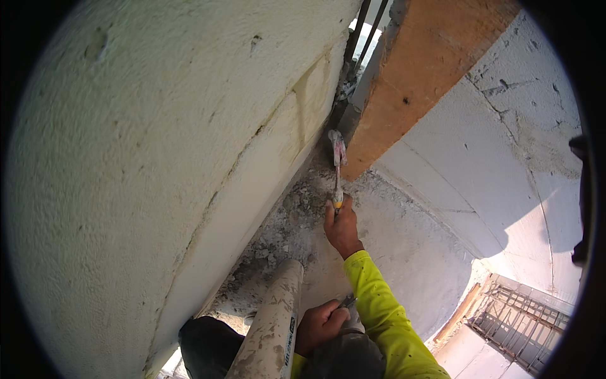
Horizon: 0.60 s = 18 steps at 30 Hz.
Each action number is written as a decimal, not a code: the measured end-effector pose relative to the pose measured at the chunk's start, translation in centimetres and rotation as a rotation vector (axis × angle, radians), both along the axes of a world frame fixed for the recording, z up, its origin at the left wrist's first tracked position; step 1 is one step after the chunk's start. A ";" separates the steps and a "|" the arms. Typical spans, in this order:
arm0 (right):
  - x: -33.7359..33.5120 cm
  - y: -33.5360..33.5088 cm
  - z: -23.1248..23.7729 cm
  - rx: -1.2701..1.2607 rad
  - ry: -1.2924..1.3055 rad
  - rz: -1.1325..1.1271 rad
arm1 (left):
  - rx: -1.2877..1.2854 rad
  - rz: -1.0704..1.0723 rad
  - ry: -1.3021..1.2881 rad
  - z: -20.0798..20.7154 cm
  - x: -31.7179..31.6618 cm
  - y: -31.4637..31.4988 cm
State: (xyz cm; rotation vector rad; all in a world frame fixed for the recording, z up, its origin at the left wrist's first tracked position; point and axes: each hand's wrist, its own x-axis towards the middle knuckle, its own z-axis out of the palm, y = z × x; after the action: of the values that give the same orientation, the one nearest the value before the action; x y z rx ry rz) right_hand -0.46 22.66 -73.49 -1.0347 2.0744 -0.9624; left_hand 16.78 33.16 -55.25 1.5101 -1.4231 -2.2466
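My right hand [343,228], in a yellow-green sleeve, is closed round the handle of a hammer [338,151]. The hammer's head is smeared whitish with reddish patches, and a yellow band shows on the handle just beyond my fingers. That head is beside the lower end of an orange-brown wooden board [410,88]; whether the two touch, I cannot tell. Low in the view and close to my body, my left hand [320,327] is closed, and a dark grey metal piece [347,301] shows at its fingers. What kind of thing that is stays unclear.
A rough pale wall [145,164] fills the left side. A stained pale pipe [271,316] rises left of my left hand. Rubble [278,230] lies along the wall's foot. Steel bars [363,38] stand behind the board, and a rebar grid [521,322] shows at lower right.
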 end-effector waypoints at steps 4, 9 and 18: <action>-0.6 0.1 0.4 0.070 0.107 0.100 | -0.026 0.009 0.034 0.2 -0.1 -0.7; -1.2 0.5 0.8 0.053 0.068 0.046 | -0.070 0.136 0.041 0.2 -1.3 -0.6; -2.9 7.1 -1.8 0.274 -0.012 0.166 | -0.480 0.489 0.003 -1.5 -6.4 -3.2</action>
State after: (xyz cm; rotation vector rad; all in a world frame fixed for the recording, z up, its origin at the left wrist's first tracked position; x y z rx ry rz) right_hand -3.33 29.72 -75.31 -1.0331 2.0057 -0.5817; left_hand 10.39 29.93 -56.76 1.4769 -1.2858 -1.4967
